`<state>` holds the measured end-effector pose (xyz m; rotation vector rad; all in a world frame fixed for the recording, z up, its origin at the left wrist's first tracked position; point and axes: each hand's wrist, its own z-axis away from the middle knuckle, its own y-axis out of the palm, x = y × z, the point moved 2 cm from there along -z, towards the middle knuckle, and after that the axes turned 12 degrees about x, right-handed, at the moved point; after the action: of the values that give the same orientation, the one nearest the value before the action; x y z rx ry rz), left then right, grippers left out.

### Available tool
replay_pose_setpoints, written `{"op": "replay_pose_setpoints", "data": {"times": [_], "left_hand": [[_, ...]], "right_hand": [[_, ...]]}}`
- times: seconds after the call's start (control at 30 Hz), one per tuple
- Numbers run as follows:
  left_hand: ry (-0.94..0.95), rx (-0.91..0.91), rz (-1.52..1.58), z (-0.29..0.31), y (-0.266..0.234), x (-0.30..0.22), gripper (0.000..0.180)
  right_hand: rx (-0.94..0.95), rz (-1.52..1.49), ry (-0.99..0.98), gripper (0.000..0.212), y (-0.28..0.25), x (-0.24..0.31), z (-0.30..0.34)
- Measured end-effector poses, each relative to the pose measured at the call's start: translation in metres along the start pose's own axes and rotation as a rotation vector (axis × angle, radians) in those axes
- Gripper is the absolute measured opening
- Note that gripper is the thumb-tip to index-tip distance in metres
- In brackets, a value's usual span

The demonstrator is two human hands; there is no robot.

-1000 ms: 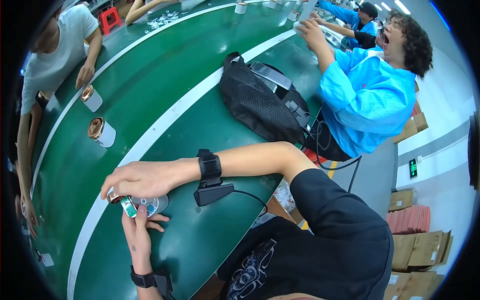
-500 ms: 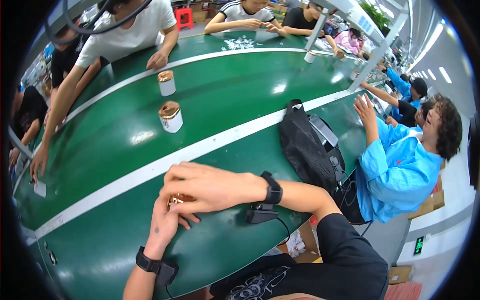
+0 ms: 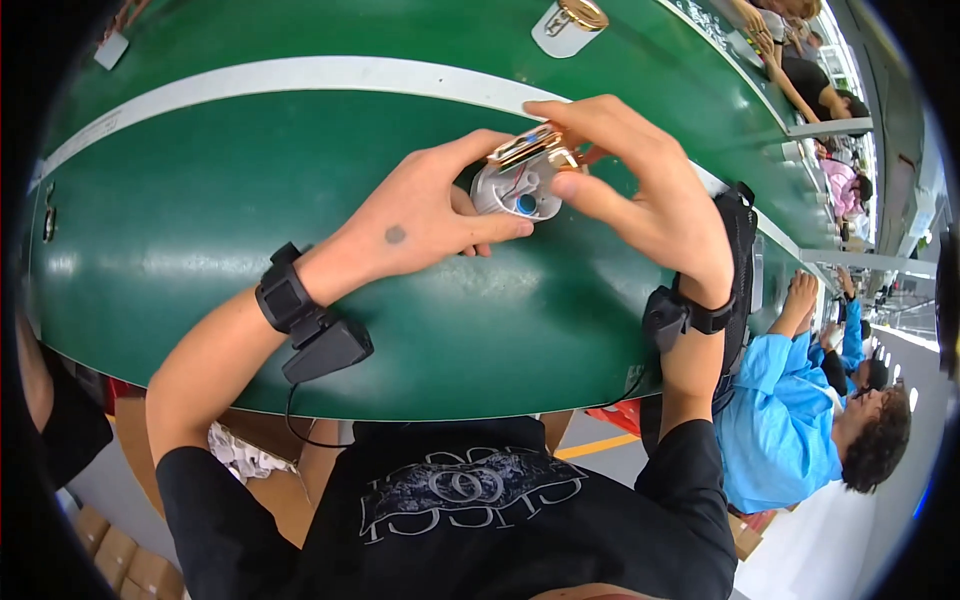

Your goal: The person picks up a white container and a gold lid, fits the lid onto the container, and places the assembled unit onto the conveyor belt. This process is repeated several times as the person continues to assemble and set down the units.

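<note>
My left hand (image 3: 415, 215) grips a small white round plastic housing (image 3: 490, 190), thumb along its lower side and fingers behind it. The housing is tilted with its open mouth towards me, showing a blue round part (image 3: 525, 204) and a thin red wire inside. My right hand (image 3: 645, 185) pinches a shiny copper-coloured lid (image 3: 528, 148) between thumb and fingers. The lid stands tipped up at the housing's far rim; whether the two are joined there I cannot tell. Both hands are held over the green table (image 3: 450, 330).
Beyond the white strip (image 3: 300, 78) stands a white canister with a copper-coloured lid (image 3: 568, 28). Far left, a hand holds another white piece (image 3: 111, 50). A black bag (image 3: 738, 220) lies right of my wrist, beside a person in blue (image 3: 775, 430). An open cardboard box (image 3: 285, 490) sits below the table edge.
My view has turned and shifted. My right hand, which lay over the left and covered a copper-coloured part, has moved off to the right side. The open housing now shows between my hands.
</note>
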<state>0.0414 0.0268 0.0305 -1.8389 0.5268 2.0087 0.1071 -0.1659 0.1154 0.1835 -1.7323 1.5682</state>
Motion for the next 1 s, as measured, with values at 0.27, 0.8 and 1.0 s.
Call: {"op": "replay_pose_setpoints", "data": {"times": [0.27, 0.8, 1.0], "left_hand": [[0.034, 0.047, -0.039, 0.002, -0.002, 0.004, 0.061], [0.103, -0.003, -0.168, -0.001, -0.001, 0.012, 0.057], [0.121, -0.003, -0.19, 0.001, 0.0, 0.013, 0.058]], "right_hand": [[0.049, 0.146, 0.054, 0.052, 0.0, 0.008, -0.001], [-0.004, 0.286, -0.023, 0.054, 0.01, 0.016, -0.003], [-0.009, 0.297, -0.019, 0.054, 0.013, 0.017, 0.0]]}}
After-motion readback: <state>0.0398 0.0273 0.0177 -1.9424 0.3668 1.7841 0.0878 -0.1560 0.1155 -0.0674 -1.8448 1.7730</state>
